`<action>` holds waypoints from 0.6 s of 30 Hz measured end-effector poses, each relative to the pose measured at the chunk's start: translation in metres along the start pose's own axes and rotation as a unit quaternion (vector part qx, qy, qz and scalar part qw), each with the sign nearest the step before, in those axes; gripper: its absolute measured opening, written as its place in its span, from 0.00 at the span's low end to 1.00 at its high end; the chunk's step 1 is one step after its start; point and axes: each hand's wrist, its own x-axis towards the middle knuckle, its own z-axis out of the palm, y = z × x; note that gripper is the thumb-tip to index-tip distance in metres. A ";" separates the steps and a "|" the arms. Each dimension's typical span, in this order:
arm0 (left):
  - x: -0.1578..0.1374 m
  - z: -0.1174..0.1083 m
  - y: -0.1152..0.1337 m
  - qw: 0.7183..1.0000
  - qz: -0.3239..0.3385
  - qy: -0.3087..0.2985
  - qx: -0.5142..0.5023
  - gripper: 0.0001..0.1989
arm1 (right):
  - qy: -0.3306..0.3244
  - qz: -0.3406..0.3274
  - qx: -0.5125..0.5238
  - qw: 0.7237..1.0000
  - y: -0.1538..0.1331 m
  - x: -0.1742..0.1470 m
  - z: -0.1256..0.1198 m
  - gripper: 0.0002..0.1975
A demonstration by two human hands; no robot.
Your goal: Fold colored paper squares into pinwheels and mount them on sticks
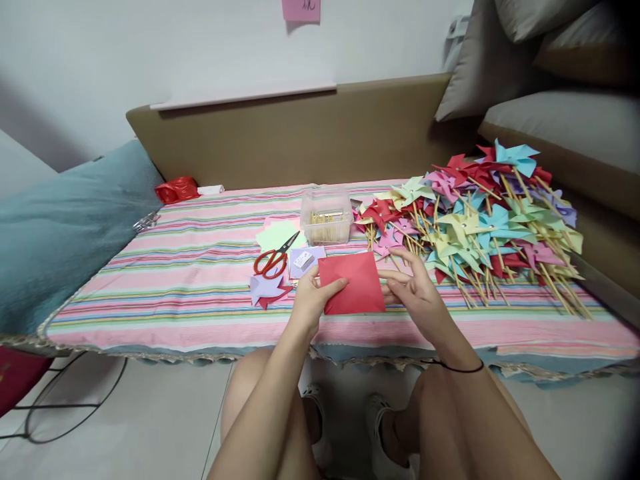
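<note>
Striped cloth [150, 267]: bare on the left, so my left hand [307, 300] could pass there.
Red sheet [357, 280]: fills the gap towards my right hand [416, 288].
Scissors [281, 251] and clear box [327, 200]: in my way ahead.
Pinwheels [465, 230]: heaped beyond my right hand, leaving the near strip passable.

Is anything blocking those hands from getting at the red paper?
Nothing visible is. The left hand already holds the red paper, thumb on top; the right hand is at its right edge, with nothing seen between. The scissors lie off to the left.
</note>
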 end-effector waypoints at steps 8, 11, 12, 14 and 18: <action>-0.004 0.002 0.001 1.000 0.003 -0.006 0.023 0.21 | -0.040 -0.018 -0.068 0.997 -0.002 -0.006 0.000 0.10; -0.003 0.006 -0.002 0.999 0.005 0.005 0.039 0.19 | 0.016 0.005 -0.042 0.999 0.001 -0.005 0.005 0.12; -0.003 0.006 -0.003 0.999 0.006 0.004 0.043 0.19 | 0.032 0.012 -0.034 0.999 0.003 -0.005 0.007 0.12; -0.002 0.007 -0.004 0.999 0.003 -0.005 0.049 0.18 | 0.052 0.020 -0.024 0.998 0.005 -0.004 0.011 0.13; -0.003 0.008 -0.005 0.999 -0.007 -0.026 0.037 0.19 | 0.069 0.018 -0.025 0.997 0.008 -0.003 0.015 0.13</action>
